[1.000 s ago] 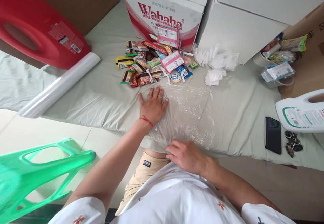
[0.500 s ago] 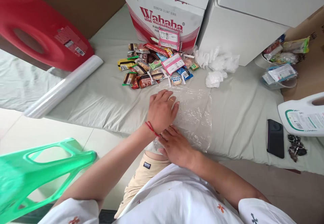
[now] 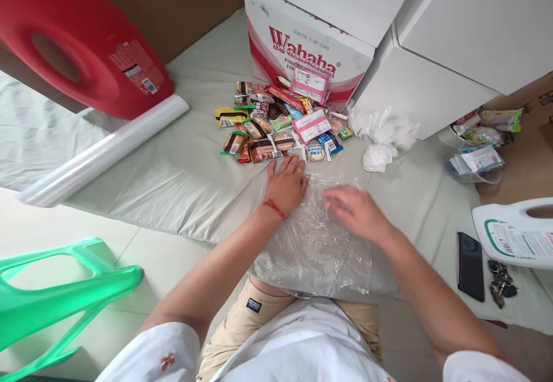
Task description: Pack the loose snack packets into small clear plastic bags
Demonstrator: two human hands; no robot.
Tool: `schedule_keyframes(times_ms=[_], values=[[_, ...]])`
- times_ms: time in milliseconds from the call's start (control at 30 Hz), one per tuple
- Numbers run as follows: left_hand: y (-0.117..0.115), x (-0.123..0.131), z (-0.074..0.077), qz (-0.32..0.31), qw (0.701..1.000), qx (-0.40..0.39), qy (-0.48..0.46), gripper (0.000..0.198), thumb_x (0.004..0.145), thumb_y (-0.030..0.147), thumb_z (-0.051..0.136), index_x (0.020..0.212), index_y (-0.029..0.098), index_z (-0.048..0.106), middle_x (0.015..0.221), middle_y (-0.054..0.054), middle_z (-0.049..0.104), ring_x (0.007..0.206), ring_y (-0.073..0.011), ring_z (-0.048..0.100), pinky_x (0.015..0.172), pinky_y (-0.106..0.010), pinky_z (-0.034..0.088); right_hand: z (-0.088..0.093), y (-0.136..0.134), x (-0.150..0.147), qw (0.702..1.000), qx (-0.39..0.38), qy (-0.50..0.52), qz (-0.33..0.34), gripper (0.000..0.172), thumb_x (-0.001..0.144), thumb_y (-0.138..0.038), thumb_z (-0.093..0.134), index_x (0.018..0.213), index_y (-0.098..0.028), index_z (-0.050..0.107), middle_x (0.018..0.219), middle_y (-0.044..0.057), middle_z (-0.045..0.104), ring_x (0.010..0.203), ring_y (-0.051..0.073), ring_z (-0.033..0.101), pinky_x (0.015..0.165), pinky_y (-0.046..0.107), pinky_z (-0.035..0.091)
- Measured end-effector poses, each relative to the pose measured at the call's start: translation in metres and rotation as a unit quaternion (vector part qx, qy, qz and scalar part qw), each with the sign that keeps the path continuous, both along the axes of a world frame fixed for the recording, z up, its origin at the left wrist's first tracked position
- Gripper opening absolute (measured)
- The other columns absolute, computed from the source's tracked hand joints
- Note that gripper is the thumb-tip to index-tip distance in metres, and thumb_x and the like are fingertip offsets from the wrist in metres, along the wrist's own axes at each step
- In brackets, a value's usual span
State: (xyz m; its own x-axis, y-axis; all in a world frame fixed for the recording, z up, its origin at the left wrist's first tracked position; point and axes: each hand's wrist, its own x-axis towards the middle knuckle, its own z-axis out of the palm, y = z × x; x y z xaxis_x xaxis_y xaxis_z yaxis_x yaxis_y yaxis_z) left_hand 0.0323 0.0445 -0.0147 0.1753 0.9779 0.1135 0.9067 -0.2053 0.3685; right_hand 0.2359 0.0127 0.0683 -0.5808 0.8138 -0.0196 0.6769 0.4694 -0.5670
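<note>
A clear plastic bag lies spread flat at the front edge of the cloth-covered surface. My left hand, with a red string at the wrist, rests palm down on the bag's far left part, fingers spread. Over the bag's far right part is my right hand, slightly blurred, its fingers loosely extended and nothing seen in them. Just beyond my left fingertips lies a pile of small wrapped snacks, with two pink-edged labelled packets among them.
Crumpled clear plastic sits right of the snacks, before white boxes. A plastic roll and red jug stand left. Rightward are a phone, keys, white bottle and snack bowls. A green stool stands below.
My right hand has lifted from beside my left wrist and moved right and away from my body. My left hand stays on the bag. The camera view has shifted.
</note>
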Motion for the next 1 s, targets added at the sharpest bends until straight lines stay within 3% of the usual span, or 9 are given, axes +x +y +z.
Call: schedule_keyframes(times_ms=[100, 233, 300, 433, 567, 700, 800, 900, 1000], values=[[0.001, -0.003, 0.000, -0.002, 1.000, 0.000, -0.017, 0.051, 0.108, 0.039, 0.035, 0.150, 0.018, 0.055, 0.164, -0.012, 0.047, 0.154, -0.0289, 0.040, 0.127, -0.061, 0.022, 0.002, 0.082, -0.016, 0.985, 0.104, -0.121, -0.065, 0.047, 0.096, -0.014, 0.050, 0.141, -0.020, 0.062, 0.140, 0.014, 0.066, 0.127, 0.031, 0.064, 0.105, 0.047, 0.054], [0.003, -0.006, 0.000, 0.002, 0.999, 0.001, -0.038, 0.047, 0.108, 0.037, 0.037, 0.146, 0.020, 0.059, 0.161, -0.009, 0.052, 0.151, -0.0274, 0.044, 0.127, -0.060, 0.024, -0.001, 0.168, -0.056, 0.950, 0.165, -0.264, -0.010, 0.076, 0.090, -0.005, 0.046, 0.164, -0.017, 0.033, 0.173, 0.014, 0.029, 0.153, 0.035, 0.038, 0.117, 0.052, 0.043], [0.003, -0.008, 0.000, -0.001, 0.999, 0.000, -0.043, 0.047, 0.107, 0.036, 0.038, 0.145, 0.019, 0.060, 0.160, -0.009, 0.053, 0.150, -0.0274, 0.045, 0.127, -0.060, 0.024, -0.001, 0.193, -0.073, 0.932, 0.148, -0.329, 0.036, 0.081, 0.088, -0.003, 0.049, 0.165, -0.014, 0.028, 0.173, 0.016, 0.027, 0.153, 0.037, 0.037, 0.118, 0.052, 0.042], [0.003, -0.010, 0.000, -0.006, 0.999, 0.005, -0.050, 0.045, 0.107, 0.035, 0.039, 0.143, 0.019, 0.061, 0.159, -0.010, 0.054, 0.149, -0.0272, 0.046, 0.127, -0.058, 0.025, 0.005, 0.209, -0.079, 0.914, 0.141, -0.379, 0.038, 0.077, 0.085, -0.011, 0.060, 0.159, -0.016, 0.039, 0.162, 0.020, 0.043, 0.131, 0.039, 0.059, 0.104, 0.051, 0.052], [0.004, -0.011, 0.001, -0.004, 0.998, 0.001, -0.063, 0.045, 0.106, 0.033, 0.040, 0.143, 0.020, 0.062, 0.159, -0.009, 0.055, 0.149, -0.0268, 0.047, 0.127, -0.057, 0.025, 0.021, 0.193, -0.048, 0.931, 0.166, -0.319, -0.062, 0.082, 0.082, -0.030, 0.073, 0.156, -0.015, 0.042, 0.152, 0.021, 0.050, 0.122, 0.040, 0.062, 0.095, 0.049, 0.055], [0.004, -0.010, 0.000, -0.007, 0.998, -0.001, -0.066, 0.045, 0.105, 0.027, 0.039, 0.143, 0.020, 0.062, 0.159, -0.009, 0.054, 0.149, -0.0267, 0.046, 0.127, -0.056, 0.026, 0.046, 0.147, -0.011, 0.960, 0.140, -0.207, -0.125, 0.080, 0.082, -0.053, 0.075, 0.149, -0.018, 0.051, 0.128, 0.016, 0.061, 0.107, 0.035, 0.065, 0.087, 0.047, 0.056], [0.005, -0.011, -0.001, -0.005, 0.997, -0.001, -0.071, 0.045, 0.103, 0.023, 0.041, 0.142, 0.021, 0.063, 0.159, -0.008, 0.054, 0.149, -0.0258, 0.046, 0.127, -0.055, 0.026, 0.058, 0.090, 0.001, 0.988, 0.031, -0.148, -0.024, 0.077, 0.082, -0.062, 0.074, 0.146, -0.024, 0.056, 0.115, 0.010, 0.065, 0.086, 0.026, 0.066, 0.077, 0.040, 0.057], [0.006, -0.013, -0.001, -0.004, 0.997, -0.006, -0.081, 0.045, 0.101, 0.019, 0.042, 0.140, 0.021, 0.065, 0.158, -0.008, 0.056, 0.149, -0.0249, 0.047, 0.126, -0.055, 0.026, 0.057, 0.034, -0.001, 0.986, -0.049, -0.133, 0.085, 0.078, 0.083, -0.056, 0.077, 0.150, -0.024, 0.053, 0.124, 0.012, 0.065, 0.100, 0.028, 0.068, 0.087, 0.040, 0.058], [0.007, -0.014, -0.002, -0.001, 0.996, -0.006, -0.093, 0.046, 0.099, 0.015, 0.042, 0.136, 0.024, 0.067, 0.156, -0.007, 0.058, 0.148, -0.0238, 0.048, 0.126, -0.055, 0.027, 0.048, -0.002, -0.006, 0.978, -0.074, -0.170, 0.099, 0.074, 0.086, -0.042, 0.076, 0.153, -0.027, 0.049, 0.140, 0.013, 0.060, 0.112, 0.029, 0.068, 0.095, 0.041, 0.057]])
